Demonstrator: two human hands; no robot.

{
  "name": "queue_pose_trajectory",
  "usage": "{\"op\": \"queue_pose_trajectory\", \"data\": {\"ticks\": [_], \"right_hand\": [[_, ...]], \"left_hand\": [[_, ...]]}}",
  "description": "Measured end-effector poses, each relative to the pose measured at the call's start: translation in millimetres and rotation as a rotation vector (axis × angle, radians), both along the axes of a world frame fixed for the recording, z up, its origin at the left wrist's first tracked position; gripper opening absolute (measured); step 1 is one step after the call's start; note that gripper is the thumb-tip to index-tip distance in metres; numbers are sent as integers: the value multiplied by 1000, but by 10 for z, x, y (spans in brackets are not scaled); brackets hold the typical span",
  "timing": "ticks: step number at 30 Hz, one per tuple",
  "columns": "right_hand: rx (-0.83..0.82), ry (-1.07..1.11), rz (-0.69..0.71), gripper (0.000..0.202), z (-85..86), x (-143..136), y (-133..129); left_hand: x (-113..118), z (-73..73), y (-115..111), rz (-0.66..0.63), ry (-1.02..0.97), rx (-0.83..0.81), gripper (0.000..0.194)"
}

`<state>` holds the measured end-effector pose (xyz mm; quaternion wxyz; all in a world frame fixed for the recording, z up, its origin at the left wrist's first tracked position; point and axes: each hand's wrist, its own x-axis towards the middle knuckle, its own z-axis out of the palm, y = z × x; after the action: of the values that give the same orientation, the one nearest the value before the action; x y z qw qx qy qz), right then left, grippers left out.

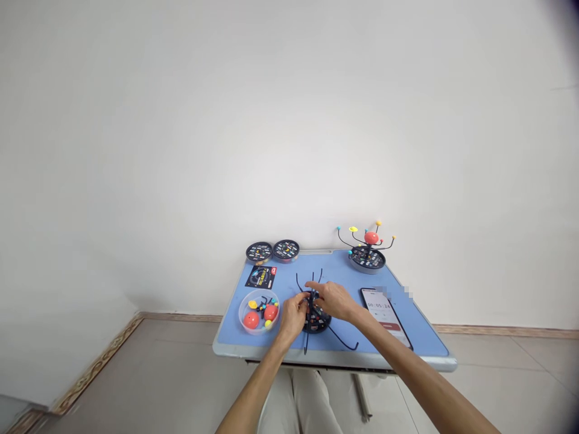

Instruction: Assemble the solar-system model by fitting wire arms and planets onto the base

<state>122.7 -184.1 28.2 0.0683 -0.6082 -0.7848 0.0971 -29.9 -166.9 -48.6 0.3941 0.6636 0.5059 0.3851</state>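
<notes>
A black solar-system model with a round printed base (322, 323) stands near the front middle of the table. Long black curved rods (340, 341) fan out from its central post, some toward me and some toward the wall. My left hand (294, 314) is closed, its thumb and fingertips pinching the central post from the left. From the right, my right hand (335, 299) grips at the top of the post where the rods meet, its index finger stretched leftward over them. The fingers partly hide the joint.
Left of the model, a clear round tub (240, 313) holds red half-spheres, small coloured balls and black pieces. Behind it are a black card (261, 277) and two lidded round boxes (259, 251) (286, 249). A finished model (368, 258) stands back right; a phone timer (384, 313) lies right.
</notes>
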Motion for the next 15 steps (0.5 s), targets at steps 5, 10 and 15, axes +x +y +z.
{"op": "queue_pose_trajectory", "data": {"ticks": [5, 10, 15], "right_hand": [[2, 68, -5, 55, -50, 84, -20], [-16, 123, 37, 47, -108, 74, -48], [-1, 51, 76, 35, -44, 13, -11]], "left_hand": [[-11, 16, -27, 17, 31, -6, 32], [14, 24, -29, 26, 25, 28, 29], [30, 38, -18, 22, 40, 15, 28]]}}
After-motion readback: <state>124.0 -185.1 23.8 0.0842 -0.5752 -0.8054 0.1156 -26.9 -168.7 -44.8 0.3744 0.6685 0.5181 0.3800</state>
